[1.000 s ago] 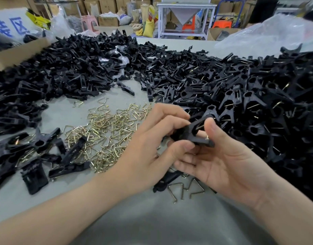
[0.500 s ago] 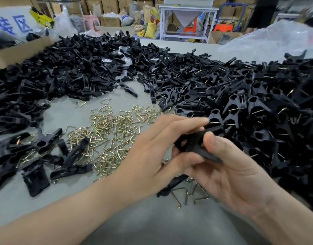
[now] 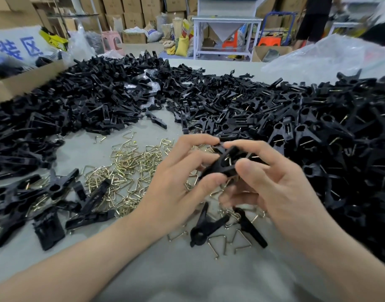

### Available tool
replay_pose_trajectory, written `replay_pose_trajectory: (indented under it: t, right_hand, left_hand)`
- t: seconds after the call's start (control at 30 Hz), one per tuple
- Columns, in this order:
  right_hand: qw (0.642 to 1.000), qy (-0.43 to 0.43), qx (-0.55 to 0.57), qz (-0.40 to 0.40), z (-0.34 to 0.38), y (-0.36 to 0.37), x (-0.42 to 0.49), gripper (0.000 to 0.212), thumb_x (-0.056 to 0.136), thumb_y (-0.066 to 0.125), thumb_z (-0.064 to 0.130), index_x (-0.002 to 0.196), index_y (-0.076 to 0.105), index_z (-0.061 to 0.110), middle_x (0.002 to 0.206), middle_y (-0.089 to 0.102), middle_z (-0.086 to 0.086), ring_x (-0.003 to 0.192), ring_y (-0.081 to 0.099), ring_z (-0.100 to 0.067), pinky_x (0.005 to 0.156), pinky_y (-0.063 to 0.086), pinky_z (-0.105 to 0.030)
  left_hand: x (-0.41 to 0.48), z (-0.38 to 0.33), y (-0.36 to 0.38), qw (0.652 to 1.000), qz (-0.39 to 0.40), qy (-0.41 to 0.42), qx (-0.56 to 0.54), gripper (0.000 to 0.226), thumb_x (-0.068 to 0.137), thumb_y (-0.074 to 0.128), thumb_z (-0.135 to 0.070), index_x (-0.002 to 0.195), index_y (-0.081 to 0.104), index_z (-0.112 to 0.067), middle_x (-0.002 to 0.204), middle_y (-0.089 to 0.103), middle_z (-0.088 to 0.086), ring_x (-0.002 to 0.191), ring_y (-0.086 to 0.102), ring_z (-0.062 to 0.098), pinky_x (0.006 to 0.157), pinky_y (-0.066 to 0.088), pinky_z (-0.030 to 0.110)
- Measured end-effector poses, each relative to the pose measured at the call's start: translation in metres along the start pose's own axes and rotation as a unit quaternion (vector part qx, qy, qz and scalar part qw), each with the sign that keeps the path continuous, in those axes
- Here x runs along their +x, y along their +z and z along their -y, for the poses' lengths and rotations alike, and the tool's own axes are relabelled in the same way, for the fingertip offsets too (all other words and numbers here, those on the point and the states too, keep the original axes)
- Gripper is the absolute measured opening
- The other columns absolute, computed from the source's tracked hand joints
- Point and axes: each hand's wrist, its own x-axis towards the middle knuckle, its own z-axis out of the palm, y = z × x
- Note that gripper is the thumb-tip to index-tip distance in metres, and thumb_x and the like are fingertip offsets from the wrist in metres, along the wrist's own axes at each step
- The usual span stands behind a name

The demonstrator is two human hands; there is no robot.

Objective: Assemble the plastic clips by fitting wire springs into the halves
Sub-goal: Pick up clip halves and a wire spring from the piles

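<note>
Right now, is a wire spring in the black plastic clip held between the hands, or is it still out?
In: a brass-coloured wire spring shows inside the black plastic clip; whether it is fully seated, cannot tell.

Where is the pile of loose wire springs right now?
In the head view, the wire springs lie on the table left of the left hand, between black clip piles.

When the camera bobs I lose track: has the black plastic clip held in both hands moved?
No, hardly: the black plastic clip stays just above the loose black clip lying on the grey table.
</note>
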Motion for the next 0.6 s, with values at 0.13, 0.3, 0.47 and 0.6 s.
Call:
replay_pose_trajectory:
  t: [0.13, 0.3, 0.47, 0.6]
  right_hand:
    - [0.982, -0.070, -0.174, -0.030, 0.008, -0.010, -0.003, 0.037, 0.064, 0.079, 0.037, 0.096, 0.068, 0.023, 0.071, 0.063, -0.005, 0.062, 0.063, -0.019, 0.060, 0.055, -0.028]
    - [0.969, -0.107, -0.219, -0.042, 0.020, -0.023, -0.002, 0.033, 0.066, 0.084, 0.037, 0.086, 0.067, 0.018, 0.074, 0.068, -0.001, 0.066, 0.067, -0.019, 0.063, 0.056, -0.027]
    - [0.929, -0.184, -0.278, -0.159, 0.034, -0.036, -0.003, 0.027, 0.069, 0.079, 0.039, 0.075, 0.063, 0.018, 0.066, 0.068, 0.001, 0.054, 0.066, -0.012, 0.053, 0.054, -0.023]
    - [0.845, -0.241, -0.381, -0.289, 0.035, -0.052, 0.001, 0.027, 0.074, 0.078, 0.034, 0.086, 0.060, 0.017, 0.069, 0.064, 0.006, 0.060, 0.062, -0.007, 0.058, 0.049, -0.014]
  left_hand:
    - [0.001, 0.001, 0.001, 0.999, 0.037, 0.007, 0.008, 0.025, 0.091, 0.057, -0.026, 0.097, 0.068, -0.005, 0.119, 0.057, 0.003, 0.103, 0.058, 0.006, 0.083, 0.048, 0.017]
    - [0.011, 0.008, -0.016, 0.987, 0.145, 0.000, 0.076, 0.044, 0.094, 0.043, -0.052, 0.130, 0.052, -0.029, 0.124, 0.055, -0.014, 0.110, 0.052, -0.007, 0.092, 0.040, 0.007]
    - [0.036, 0.035, -0.021, 0.967, 0.112, -0.188, 0.134, 0.032, 0.091, 0.046, -0.038, 0.124, 0.048, -0.038, 0.101, 0.054, -0.028, 0.089, 0.053, -0.016, 0.076, 0.046, 0.008]
    - [0.062, 0.061, 0.003, 0.950, 0.125, -0.227, 0.175, 0.034, 0.096, 0.052, -0.022, 0.130, 0.053, -0.021, 0.117, 0.063, -0.004, 0.099, 0.058, 0.005, 0.080, 0.044, 0.012]
